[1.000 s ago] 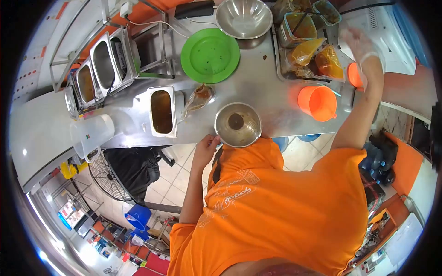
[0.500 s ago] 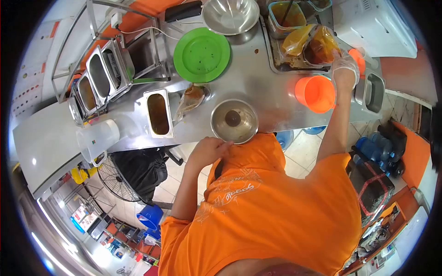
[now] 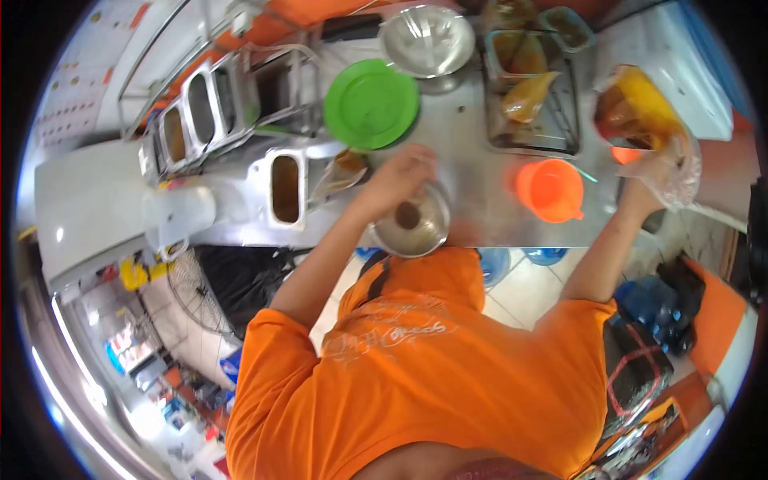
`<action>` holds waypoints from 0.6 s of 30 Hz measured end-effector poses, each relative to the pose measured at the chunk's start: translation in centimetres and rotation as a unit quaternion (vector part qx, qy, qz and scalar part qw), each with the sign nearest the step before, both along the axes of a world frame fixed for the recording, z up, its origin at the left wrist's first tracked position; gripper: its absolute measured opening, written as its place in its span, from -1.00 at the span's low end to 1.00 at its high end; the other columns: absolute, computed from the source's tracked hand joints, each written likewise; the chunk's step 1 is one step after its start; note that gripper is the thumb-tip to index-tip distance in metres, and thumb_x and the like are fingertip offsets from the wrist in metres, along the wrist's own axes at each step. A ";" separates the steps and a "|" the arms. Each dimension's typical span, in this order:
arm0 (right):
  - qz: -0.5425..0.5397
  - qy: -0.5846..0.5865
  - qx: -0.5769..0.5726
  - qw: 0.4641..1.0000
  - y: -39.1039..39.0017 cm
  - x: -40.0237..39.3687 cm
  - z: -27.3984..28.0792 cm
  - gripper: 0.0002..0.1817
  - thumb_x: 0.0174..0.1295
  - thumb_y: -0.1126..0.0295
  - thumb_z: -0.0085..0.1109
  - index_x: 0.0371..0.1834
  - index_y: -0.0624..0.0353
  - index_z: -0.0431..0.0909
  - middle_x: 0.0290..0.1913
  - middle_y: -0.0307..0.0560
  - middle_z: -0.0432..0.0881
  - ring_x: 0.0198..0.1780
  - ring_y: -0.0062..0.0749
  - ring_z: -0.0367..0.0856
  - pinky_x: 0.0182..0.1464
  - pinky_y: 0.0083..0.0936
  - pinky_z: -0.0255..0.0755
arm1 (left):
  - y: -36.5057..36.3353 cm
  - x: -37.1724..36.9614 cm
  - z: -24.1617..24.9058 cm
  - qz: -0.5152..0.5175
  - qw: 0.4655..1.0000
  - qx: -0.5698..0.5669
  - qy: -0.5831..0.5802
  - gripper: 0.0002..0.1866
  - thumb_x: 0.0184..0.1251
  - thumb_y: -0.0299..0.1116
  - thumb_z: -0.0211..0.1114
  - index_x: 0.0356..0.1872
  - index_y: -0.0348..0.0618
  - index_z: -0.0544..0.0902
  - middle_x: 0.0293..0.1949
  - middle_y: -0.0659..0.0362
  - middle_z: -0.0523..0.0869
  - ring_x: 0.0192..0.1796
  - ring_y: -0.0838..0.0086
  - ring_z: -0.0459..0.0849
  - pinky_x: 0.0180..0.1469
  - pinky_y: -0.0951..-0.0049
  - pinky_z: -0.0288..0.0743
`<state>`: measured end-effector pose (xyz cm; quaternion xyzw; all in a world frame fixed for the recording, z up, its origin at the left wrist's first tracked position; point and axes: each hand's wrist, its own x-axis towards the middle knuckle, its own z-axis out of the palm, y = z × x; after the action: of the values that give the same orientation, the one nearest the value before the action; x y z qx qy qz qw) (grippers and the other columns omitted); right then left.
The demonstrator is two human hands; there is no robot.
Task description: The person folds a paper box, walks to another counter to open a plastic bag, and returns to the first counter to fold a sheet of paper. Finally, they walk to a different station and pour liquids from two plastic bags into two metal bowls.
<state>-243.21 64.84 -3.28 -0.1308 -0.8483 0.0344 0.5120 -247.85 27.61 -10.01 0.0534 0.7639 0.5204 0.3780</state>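
Observation:
My right hand [image 3: 658,172], in a clear plastic glove, grips a plastic bag [image 3: 640,108] with orange-brown contents, lifted at the right end of the counter. Below it and to the left stands an orange pitcher [image 3: 550,192]. My bare left hand [image 3: 402,176] reaches over the far left rim of a steel bowl [image 3: 428,228], its fingers blurred by motion. A small dark pool lies in the bottom of that bowl. Left of the hand is an opened plastic bag [image 3: 344,172] with brown contents, beside a steel pan [image 3: 286,190] of brown liquid.
A green plate [image 3: 371,104] and a larger steel bowl [image 3: 426,44] stand farther back. A dark tray [image 3: 534,132] holds a plastic tub [image 3: 516,54] and a small yellow bag [image 3: 528,98]. A clear plastic jug [image 3: 180,214] stands at the left.
My right hand has lifted the bag off the tray and moved it right. My left hand has moved from the bowl's near rim to its far side.

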 end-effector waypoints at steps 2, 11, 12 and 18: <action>-0.107 -0.079 0.075 0.988 -0.4 1.0 0.8 -0.75 0.26 0.31 0.19 -0.16 0.29 0.63 -0.22 -0.05 0.67 -0.34 -0.35 0.63 -0.22 -0.46 0.53 | 1.6 -1.8 -0.3 0.044 0.996 0.034 -0.063 -0.61 0.45 -0.12 0.15 0.17 -0.07 0.43 -0.16 0.17 0.70 -0.29 0.50 0.65 -0.30 0.52 0.47; 0.168 0.004 -0.259 0.951 -8.6 6.2 -0.8 -0.73 0.28 0.28 0.18 -0.16 0.29 0.63 -0.24 -0.06 0.68 -0.34 -0.34 0.63 -0.22 -0.45 0.53 | 5.4 -11.7 -4.9 0.230 0.963 0.060 -0.127 -0.37 0.52 0.05 -0.01 0.35 -0.25 0.20 0.06 -0.08 0.64 -0.16 0.32 0.71 -0.21 0.40 0.59; 0.177 -0.009 -0.270 0.946 -8.0 8.1 -0.7 -0.73 0.28 0.27 0.18 -0.16 0.29 0.63 -0.24 -0.06 0.68 -0.34 -0.34 0.63 -0.22 -0.45 0.54 | 5.6 -12.2 -5.2 0.234 0.960 0.060 -0.140 -0.37 0.52 0.05 -0.01 0.35 -0.25 0.20 0.06 -0.08 0.64 -0.16 0.32 0.71 -0.21 0.40 0.59; 0.190 -0.055 -0.306 0.931 -6.7 12.8 -0.9 -0.71 0.29 0.25 0.17 -0.16 0.28 0.63 -0.25 -0.06 0.68 -0.34 -0.34 0.63 -0.23 -0.44 0.54 | 5.8 -14.6 -7.2 0.263 0.960 0.042 -0.083 -0.39 0.54 -0.01 -0.04 0.29 -0.39 0.22 -0.06 -0.15 0.67 -0.27 0.24 0.76 -0.40 0.51 0.63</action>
<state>-230.45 58.12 -4.18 -0.1190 -0.8324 0.3820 0.3835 -262.41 33.42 -17.22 -0.1774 0.6942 0.6357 0.2873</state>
